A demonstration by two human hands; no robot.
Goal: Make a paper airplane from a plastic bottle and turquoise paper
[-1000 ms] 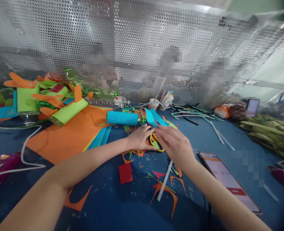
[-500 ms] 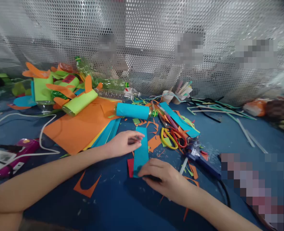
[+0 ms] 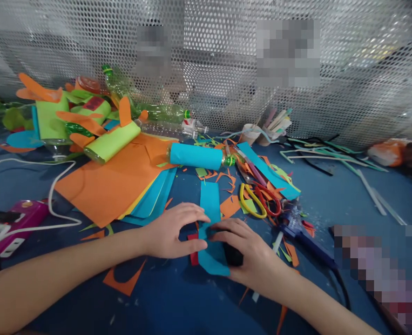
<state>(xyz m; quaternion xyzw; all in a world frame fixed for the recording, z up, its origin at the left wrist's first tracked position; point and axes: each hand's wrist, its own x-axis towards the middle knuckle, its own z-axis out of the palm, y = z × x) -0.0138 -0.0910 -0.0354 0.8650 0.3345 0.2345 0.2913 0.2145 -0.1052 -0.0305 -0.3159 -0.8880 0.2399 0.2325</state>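
Note:
A blue paper strip (image 3: 210, 197) lies lengthwise on the table before me, its near end lifted and bowed. My right hand (image 3: 249, 253) has hold of that near part, fingers on top and thumb at the lower corner. Over the strip's left edge reaches my left hand (image 3: 176, 230), thumb and fingers spread apart, tips at the paper. A small red paper piece (image 3: 193, 251) shows partly from beneath the strip's left side. Beyond the strip lies a bottle wrapped in blue paper (image 3: 197, 156), its green cap (image 3: 230, 160) pointing right.
Scissors with yellow and red handles (image 3: 253, 201) and a blue glue gun (image 3: 305, 242) lie to the right among paper scraps. Orange sheets (image 3: 97, 186) cover the left, near paper-covered bottles (image 3: 113, 142) and a magenta power strip (image 3: 24, 225). Cups of sticks (image 3: 251, 133) stand behind.
My left hand has moved down nearer to my right hand. The strip's near end, flat before, now lifts and bends in my right hand. The view has shifted slightly.

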